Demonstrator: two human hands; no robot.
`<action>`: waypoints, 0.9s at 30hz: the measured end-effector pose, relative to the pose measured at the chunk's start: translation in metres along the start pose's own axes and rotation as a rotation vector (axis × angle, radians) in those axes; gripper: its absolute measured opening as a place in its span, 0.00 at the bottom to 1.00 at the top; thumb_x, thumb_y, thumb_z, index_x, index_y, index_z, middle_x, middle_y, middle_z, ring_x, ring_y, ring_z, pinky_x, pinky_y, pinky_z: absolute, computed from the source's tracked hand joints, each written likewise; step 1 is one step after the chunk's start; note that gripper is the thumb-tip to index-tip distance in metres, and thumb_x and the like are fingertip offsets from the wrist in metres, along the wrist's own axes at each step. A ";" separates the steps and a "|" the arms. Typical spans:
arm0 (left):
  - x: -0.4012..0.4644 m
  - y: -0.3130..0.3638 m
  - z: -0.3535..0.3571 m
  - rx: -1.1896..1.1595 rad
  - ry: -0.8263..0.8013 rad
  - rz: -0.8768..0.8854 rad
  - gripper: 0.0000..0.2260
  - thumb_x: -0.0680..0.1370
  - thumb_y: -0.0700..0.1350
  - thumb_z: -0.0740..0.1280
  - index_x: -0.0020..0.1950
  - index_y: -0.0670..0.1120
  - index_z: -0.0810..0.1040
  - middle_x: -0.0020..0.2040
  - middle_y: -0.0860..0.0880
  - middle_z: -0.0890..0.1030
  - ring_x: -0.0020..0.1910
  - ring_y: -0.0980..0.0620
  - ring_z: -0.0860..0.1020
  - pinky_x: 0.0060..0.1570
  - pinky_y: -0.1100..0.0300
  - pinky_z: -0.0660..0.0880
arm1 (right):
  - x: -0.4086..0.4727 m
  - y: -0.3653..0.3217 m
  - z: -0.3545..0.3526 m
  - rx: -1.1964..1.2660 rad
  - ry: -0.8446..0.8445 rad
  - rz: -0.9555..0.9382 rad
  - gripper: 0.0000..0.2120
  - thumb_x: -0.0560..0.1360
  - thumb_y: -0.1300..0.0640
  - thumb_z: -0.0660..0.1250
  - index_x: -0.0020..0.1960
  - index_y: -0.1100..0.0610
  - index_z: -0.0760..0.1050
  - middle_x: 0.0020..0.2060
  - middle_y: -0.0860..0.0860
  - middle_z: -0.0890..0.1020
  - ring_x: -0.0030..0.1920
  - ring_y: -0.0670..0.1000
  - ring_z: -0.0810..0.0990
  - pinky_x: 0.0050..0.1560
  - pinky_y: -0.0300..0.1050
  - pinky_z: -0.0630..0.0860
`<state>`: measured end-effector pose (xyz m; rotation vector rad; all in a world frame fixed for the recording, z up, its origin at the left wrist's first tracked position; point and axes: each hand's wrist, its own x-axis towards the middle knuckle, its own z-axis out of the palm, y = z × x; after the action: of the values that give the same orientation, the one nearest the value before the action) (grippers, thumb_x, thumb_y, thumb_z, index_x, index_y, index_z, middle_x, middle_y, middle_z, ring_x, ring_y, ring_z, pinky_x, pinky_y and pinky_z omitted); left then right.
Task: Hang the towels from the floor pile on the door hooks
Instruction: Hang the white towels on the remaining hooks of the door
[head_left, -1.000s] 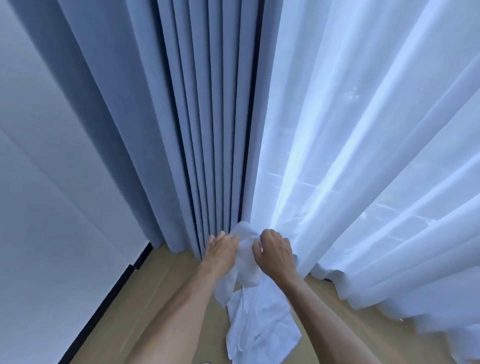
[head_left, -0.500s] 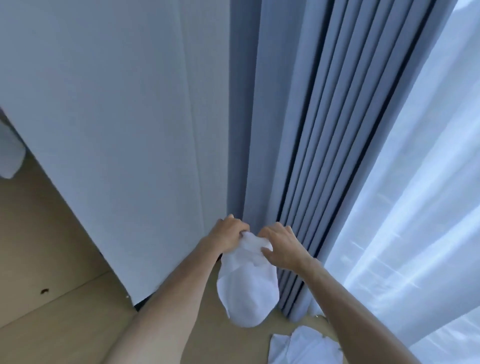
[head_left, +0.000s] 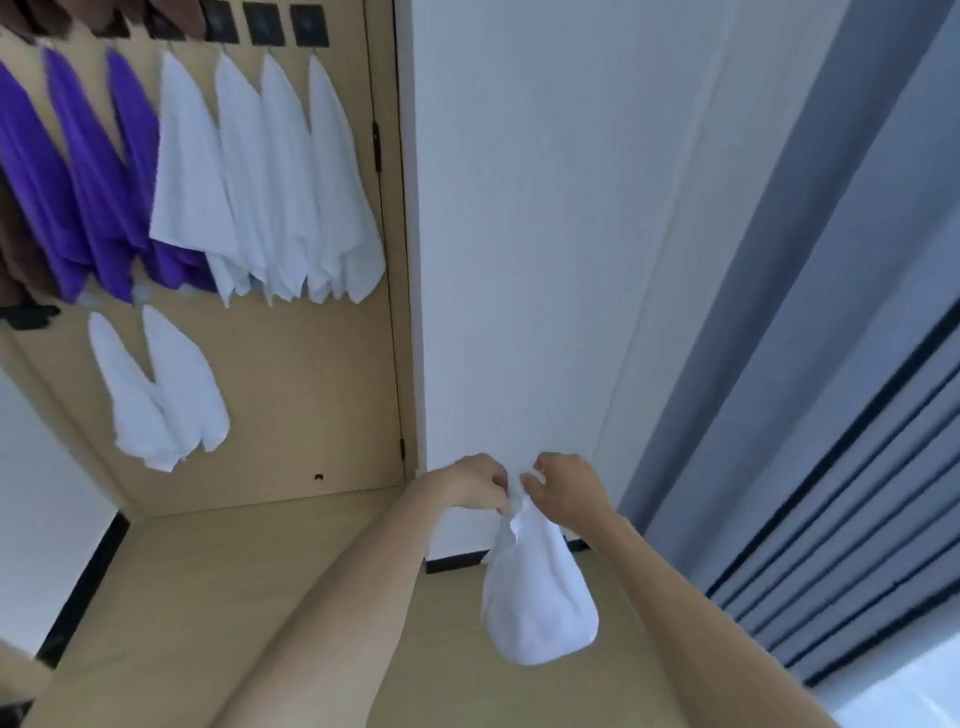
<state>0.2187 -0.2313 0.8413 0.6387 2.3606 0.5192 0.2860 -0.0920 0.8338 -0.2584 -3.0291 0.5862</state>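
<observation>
Towel (head_left: 535, 597), white, hangs straight down from both hands, its long axis vertical, well to the right of the door (head_left: 311, 405). Left hand (head_left: 475, 483) and right hand (head_left: 566, 486) each pinch its gathered top edge, side by side. Door hooks (head_left: 265, 23) sit up and left of the door's hanging towels (head_left: 270, 176); the left hand is nearer.

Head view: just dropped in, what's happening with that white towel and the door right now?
The person pinches the top edge of a white towel with both the left hand and the right hand, so it hangs bunched above the floor. It is not yet hung. On the wooden door to the left, purple towels and white towels already hang from hooks, with two more white ones lower down.
</observation>
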 end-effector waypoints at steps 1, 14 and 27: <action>-0.009 -0.012 -0.005 -0.042 0.010 0.001 0.08 0.73 0.47 0.69 0.50 0.48 0.76 0.52 0.51 0.76 0.51 0.51 0.74 0.46 0.60 0.70 | 0.003 -0.016 0.006 -0.003 -0.008 0.004 0.14 0.78 0.52 0.58 0.43 0.62 0.72 0.38 0.55 0.78 0.41 0.56 0.76 0.41 0.43 0.65; -0.076 -0.143 -0.049 -0.214 0.310 0.041 0.09 0.80 0.38 0.57 0.50 0.43 0.77 0.42 0.43 0.72 0.40 0.50 0.67 0.42 0.59 0.64 | 0.018 -0.153 0.059 0.127 -0.183 0.027 0.16 0.74 0.53 0.61 0.31 0.59 0.63 0.27 0.51 0.68 0.31 0.52 0.67 0.31 0.41 0.63; -0.128 -0.185 -0.097 -0.173 0.339 -0.104 0.05 0.80 0.46 0.57 0.50 0.51 0.72 0.44 0.54 0.73 0.42 0.55 0.70 0.38 0.62 0.66 | 0.047 -0.211 0.065 0.472 -0.494 -0.262 0.05 0.71 0.61 0.69 0.43 0.54 0.74 0.45 0.51 0.79 0.48 0.53 0.78 0.48 0.43 0.72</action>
<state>0.1847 -0.4713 0.8779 0.3688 2.6071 0.8282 0.2021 -0.3010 0.8528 0.3476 -3.1348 1.4847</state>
